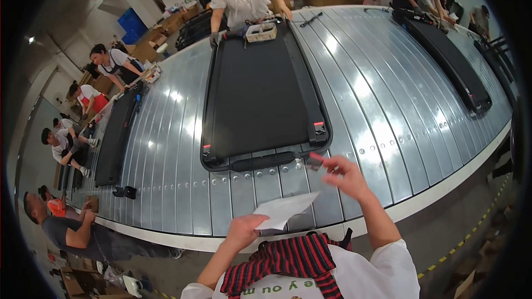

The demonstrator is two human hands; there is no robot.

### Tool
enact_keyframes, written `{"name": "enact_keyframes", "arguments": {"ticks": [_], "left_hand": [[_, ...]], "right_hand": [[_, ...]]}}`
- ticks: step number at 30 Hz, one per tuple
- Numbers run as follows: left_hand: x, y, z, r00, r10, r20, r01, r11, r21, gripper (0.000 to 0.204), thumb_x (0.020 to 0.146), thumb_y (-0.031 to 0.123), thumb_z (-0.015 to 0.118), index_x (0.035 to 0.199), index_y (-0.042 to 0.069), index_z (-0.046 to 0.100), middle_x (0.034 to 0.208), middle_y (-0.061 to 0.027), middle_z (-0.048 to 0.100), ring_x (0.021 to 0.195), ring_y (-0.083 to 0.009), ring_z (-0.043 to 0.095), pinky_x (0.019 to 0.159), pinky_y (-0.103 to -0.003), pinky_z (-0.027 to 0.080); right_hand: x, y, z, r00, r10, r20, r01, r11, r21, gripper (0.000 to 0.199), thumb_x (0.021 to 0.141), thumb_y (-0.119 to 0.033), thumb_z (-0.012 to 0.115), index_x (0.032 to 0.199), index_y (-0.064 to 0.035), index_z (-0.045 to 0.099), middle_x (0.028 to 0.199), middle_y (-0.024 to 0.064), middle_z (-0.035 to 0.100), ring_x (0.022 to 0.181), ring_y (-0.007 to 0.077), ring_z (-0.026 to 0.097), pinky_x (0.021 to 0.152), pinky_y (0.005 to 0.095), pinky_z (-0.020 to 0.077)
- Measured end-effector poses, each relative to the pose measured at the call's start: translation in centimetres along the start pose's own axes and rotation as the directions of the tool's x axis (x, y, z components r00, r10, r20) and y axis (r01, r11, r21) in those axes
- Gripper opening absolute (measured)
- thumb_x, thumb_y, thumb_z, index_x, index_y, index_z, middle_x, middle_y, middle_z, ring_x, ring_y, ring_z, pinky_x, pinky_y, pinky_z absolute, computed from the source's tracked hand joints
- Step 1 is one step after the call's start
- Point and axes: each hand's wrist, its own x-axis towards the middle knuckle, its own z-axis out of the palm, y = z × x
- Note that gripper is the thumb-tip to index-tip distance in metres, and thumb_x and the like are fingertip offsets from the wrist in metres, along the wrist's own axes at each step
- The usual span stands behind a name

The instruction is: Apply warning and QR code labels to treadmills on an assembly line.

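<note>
Red-edged piece (315,159), head view: located above the slatted counter (382,149), near the close right corner of the black treadmill (260,94). Step in hand, as judged: you are handling this piece apart from the white sheet (284,210); the next move would call for a steady pinch. Your right hand (346,178) reaches forward, fingers apparently clamped on the piece; your left hand (244,231), lower, has fingers clamped on the sheet.

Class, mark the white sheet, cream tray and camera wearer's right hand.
White sheet (284,209), head view: middle of its face.
Cream tray (260,37), head view: its front wall.
Right hand (346,177), head view: its middle.
</note>
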Motion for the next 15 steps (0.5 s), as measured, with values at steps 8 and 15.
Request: {"name": "enact_keyframes", "arguments": {"ticks": [8,15], "left_hand": [[9.0,-1.9,-1.8,0.981,0.142,0.13,-0.146,0.989,0.02,0.028,0.063,-0.001,0.055,0.088,0.011,0.056,0.079,-0.007,0.06,0.074,-0.0279,0.058,0.061,-0.037,0.047],[18.5,-3.9,0.6,0.937,0.25,0.245,-0.267,0.963,0.038,0.011,0.07,0.008,0.05,0.081,0.009,0.053,0.073,-0.0083,0.057,0.071,-0.0283,0.057,0.058,-0.04,0.044]], "right_hand": [[8.4,4.4,-3.9,0.885,0.42,-0.203,-0.38,0.901,0.208,0.011,0.076,-0.013,0.062,0.074,-0.003,0.057,0.056,-0.0001,0.051,0.047,0.005,0.043,0.041,0.0201,0.0301],[15.9,10.3,-6.5,0.802,0.594,-0.066,-0.561,0.787,0.258,0.013,0.077,-0.014,0.06,0.07,-0.0037,0.054,0.049,-0.0008,0.044,0.039,0.0063,0.035,0.035,0.0218,0.0216]]}}
